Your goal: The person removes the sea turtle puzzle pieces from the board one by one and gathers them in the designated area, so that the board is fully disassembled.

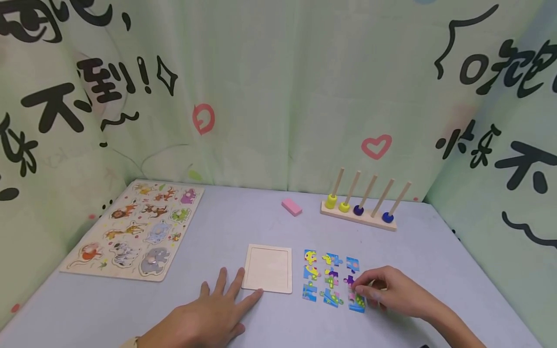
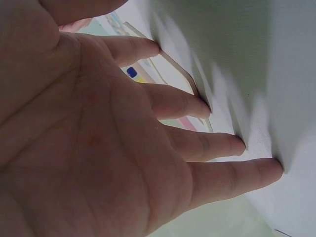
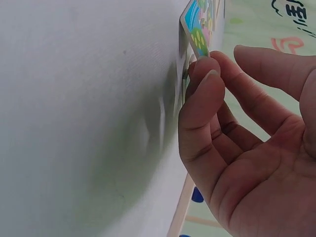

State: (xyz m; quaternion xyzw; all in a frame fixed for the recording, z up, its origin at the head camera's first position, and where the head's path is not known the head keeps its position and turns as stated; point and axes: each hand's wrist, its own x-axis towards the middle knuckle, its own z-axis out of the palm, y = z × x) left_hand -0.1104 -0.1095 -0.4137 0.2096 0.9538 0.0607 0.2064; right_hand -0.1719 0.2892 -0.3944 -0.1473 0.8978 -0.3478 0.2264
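Note:
My left hand [image 1: 209,314] lies spread on the table, fingers straight. Its index fingertip is at the lower edge of a square wooden puzzle tray [image 1: 267,268], and the middle fingertip is by the left edge. The tray holds no pieces. To its right, colourful jigsaw pieces [image 1: 332,298] lie in three columns. At the right column my right hand [image 1: 393,292] reaches in with bent fingers, the index fingertip beside a purple piece [image 1: 349,280]. The right wrist view shows the thumb apart from the fingers, near a blue-green piece [image 3: 196,29]. Contact with that piece is unclear.
A wooden animal board [image 1: 130,232] lies at the left. Toward the back are a pink block [image 1: 291,207] and a peg stand [image 1: 359,218] with yellow and blue rings. A printed curtain [image 1: 287,96] encloses the table [image 1: 217,232].

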